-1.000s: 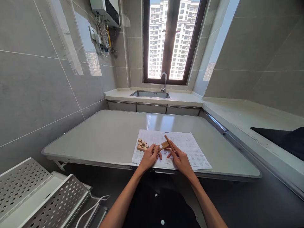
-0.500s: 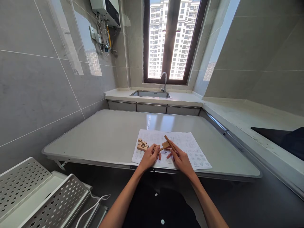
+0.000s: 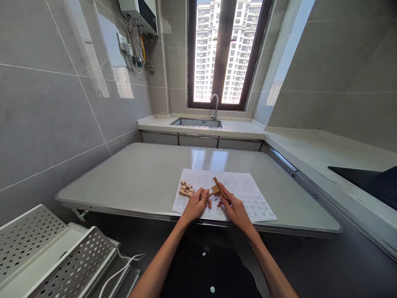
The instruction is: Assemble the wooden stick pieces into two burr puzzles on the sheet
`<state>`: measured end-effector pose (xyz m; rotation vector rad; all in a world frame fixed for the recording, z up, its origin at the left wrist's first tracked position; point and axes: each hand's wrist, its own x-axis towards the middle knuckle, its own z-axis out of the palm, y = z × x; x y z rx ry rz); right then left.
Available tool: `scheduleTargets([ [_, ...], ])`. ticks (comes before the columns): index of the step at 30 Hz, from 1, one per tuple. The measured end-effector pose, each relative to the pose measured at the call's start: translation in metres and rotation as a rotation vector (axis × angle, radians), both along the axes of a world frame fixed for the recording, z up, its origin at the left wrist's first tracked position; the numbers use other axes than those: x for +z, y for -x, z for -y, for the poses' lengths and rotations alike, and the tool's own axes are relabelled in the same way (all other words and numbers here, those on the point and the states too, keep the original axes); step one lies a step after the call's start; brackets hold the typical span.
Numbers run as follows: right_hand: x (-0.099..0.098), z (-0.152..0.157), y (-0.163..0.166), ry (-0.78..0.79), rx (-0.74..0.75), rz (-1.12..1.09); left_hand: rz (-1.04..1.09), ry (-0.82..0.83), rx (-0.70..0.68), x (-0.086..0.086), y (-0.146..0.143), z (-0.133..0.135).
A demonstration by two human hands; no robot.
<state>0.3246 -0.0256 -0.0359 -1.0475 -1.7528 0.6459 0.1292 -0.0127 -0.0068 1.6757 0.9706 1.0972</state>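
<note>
— What lies nearest the camera?

— Two bare forearms reach up from the bottom edge over a dark lap. Low on the left stands a white perforated metal rack [image 3: 46, 248], with a white cable [image 3: 120, 271] trailing beside it.

— And the hands?

— Both rest over the near edge of a printed paper sheet [image 3: 248, 198] spread on the grey table [image 3: 139, 174]. The left hand [image 3: 195, 205] is curled, its fingertips pinched on the near-left end of a small wooden assembly [image 3: 216, 189]. The right hand [image 3: 235, 209] is closed on the same assembly from the right, thumb and forefinger along a long slanted stick that juts up and away beyond the fingers.

— So where does the piece sit relative to the grip?

— Between the two hands, just past the fingertips, raised a little above the sheet. Its flat block shows in the gap between the hands; the stick end sticks out on the far side. Whether the underside touches the paper cannot be told.

— Anything else on the sheet?

— A small cluster of loose wooden blocks [image 3: 186, 189] lies just left of the left hand, near but apart from it.

— Farther off?

— Beyond the table runs a pale counter with a steel sink [image 3: 197, 122] and a curved faucet [image 3: 214, 104], under a dark-framed window [image 3: 225, 49] showing tower blocks. A dark hob [image 3: 369, 182] sits on the right counter.
</note>
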Motion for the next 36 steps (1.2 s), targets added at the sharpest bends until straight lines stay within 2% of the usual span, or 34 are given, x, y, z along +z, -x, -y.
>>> scheduleTargets([
  [13,0.0,0.0012,-0.0002,-0.048,0.021,0.05,-0.017,0.008,-0.018,-0.001,0.0006,-0.0008],
  [19,0.0006,0.0019,0.0054,-0.138,-0.021,0.178,-0.025,0.004,-0.018,0.0005,-0.0002,0.0001],
  [36,0.0037,0.0044,0.0053,-0.102,-0.011,0.183,-0.045,-0.017,0.001,0.0036,-0.001,0.0032],
])
